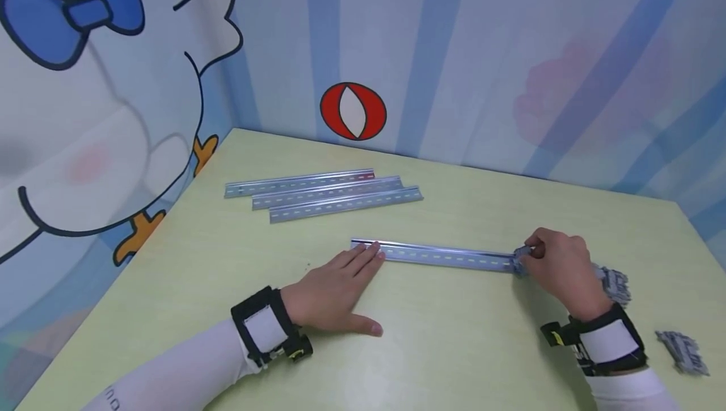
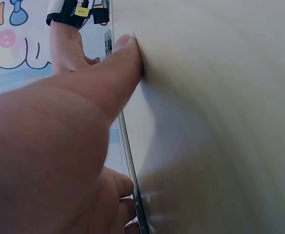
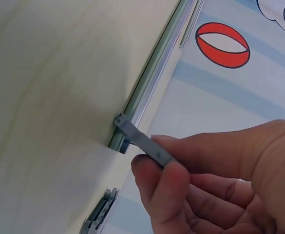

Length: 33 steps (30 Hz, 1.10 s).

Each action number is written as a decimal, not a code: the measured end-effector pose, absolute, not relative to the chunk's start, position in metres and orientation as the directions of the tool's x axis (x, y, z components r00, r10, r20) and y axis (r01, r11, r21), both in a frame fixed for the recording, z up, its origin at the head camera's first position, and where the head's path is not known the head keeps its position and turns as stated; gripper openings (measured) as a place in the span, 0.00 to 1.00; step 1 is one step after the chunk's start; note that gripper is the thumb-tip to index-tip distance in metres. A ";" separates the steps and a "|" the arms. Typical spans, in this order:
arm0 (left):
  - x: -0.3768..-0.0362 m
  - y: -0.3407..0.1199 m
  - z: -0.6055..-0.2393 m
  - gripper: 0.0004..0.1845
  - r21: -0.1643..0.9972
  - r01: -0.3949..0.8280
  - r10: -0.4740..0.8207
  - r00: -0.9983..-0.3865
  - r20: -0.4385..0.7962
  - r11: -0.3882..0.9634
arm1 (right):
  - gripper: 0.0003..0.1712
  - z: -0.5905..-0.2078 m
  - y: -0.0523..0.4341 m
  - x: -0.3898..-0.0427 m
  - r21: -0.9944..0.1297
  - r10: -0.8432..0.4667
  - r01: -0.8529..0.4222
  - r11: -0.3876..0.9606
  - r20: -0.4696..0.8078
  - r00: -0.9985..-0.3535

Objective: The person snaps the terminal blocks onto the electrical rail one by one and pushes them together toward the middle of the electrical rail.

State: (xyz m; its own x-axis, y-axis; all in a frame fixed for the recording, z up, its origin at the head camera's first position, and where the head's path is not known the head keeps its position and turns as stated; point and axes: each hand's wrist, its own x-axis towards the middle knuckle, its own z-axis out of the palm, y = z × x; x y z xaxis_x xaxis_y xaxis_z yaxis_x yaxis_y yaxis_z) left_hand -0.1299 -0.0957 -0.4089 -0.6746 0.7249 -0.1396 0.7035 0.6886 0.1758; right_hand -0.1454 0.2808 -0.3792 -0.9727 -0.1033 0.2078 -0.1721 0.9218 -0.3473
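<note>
Pale yellow counter [image 1: 442,354] here, with a blue-striped cartoon wall [image 1: 374,14] behind it. My left grip [image 1: 337,297] is spread flat, fingers straight and thumb out to the side, fingertips resting on the left end of a slotted metal rail [image 1: 442,256] lying on the counter. My right grip [image 1: 561,272] is closed down to a pinch, thumb and fingers on a small grey clip [image 3: 152,148], tilted with its far end right at the rail's right end; can't tell if it's hooked on. More grey pieces [image 1: 617,285] sit just past that grip, another lot [image 1: 682,353] nearer me, and three spare rails [image 1: 326,194] lie side by side farther back.
</note>
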 end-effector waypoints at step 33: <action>-0.128 -0.095 -0.408 0.59 0.168 0.705 0.724 -0.670 -0.162 0.689 | 0.09 -0.375 0.276 -0.159 -0.366 -0.132 -0.168 0.915 0.120 -0.984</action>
